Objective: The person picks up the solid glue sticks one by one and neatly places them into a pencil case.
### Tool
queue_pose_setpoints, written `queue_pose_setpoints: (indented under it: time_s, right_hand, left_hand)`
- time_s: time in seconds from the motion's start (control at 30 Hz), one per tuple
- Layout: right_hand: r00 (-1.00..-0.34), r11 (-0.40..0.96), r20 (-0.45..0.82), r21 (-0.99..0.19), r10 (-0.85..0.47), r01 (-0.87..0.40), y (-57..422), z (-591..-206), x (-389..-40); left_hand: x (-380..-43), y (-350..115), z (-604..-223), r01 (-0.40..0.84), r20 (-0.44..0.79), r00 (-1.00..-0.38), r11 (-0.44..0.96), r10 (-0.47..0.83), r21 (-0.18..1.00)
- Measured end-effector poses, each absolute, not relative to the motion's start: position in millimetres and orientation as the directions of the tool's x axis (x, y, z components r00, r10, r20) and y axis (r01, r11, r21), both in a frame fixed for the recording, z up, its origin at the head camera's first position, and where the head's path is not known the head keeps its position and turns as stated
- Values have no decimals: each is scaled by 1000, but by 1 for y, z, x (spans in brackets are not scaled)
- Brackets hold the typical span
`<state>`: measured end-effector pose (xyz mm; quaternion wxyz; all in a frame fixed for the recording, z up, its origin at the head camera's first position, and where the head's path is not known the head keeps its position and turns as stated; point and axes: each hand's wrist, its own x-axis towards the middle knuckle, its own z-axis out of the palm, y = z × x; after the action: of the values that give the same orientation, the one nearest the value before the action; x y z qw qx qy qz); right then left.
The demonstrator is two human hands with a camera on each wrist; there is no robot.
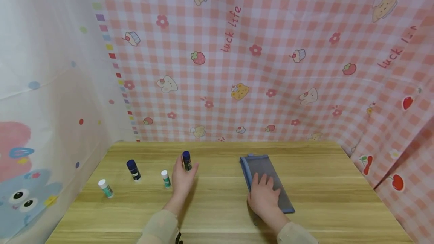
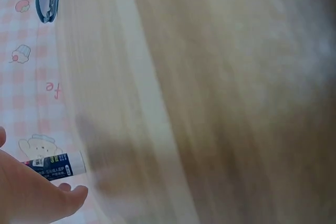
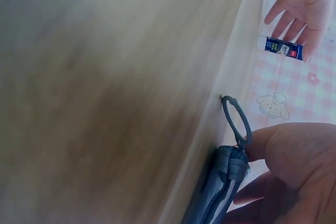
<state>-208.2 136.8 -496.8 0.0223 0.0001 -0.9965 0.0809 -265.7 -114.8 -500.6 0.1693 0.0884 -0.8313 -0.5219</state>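
Observation:
A navy glue stick stands upright on the table. My left hand is right at it, thumb on one side and straight fingers on the other. In the left wrist view the thumb lies beside the lower part of the glue stick. A flat blue-grey zip pouch with a mesh face lies to the right. My right hand rests on the pouch, fingers spread over the mesh and thumb by its left edge. In the right wrist view, a zipper-pull ring sticks out from the pouch's end beside the thumb.
Left of my left hand stand a small teal stick with a white cap, a second navy stick and another teal stick. The wooden table ends at a pink checked curtain; a white curtain hangs at the left.

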Motion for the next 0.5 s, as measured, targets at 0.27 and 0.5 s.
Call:
queue_pose_setpoints:
  time_s: [0.27,0.5]
  right_hand:
    - [-999,985,29,-172,21,16,134,-496,-209]
    - [-999,985,17,-173,30,27,134,-494,-209]
  left_hand:
    - [-270,-115,-503,19,171,-926,409,-338,912]
    - [-272,-115,-503,16,161,-926,391,-342,920]
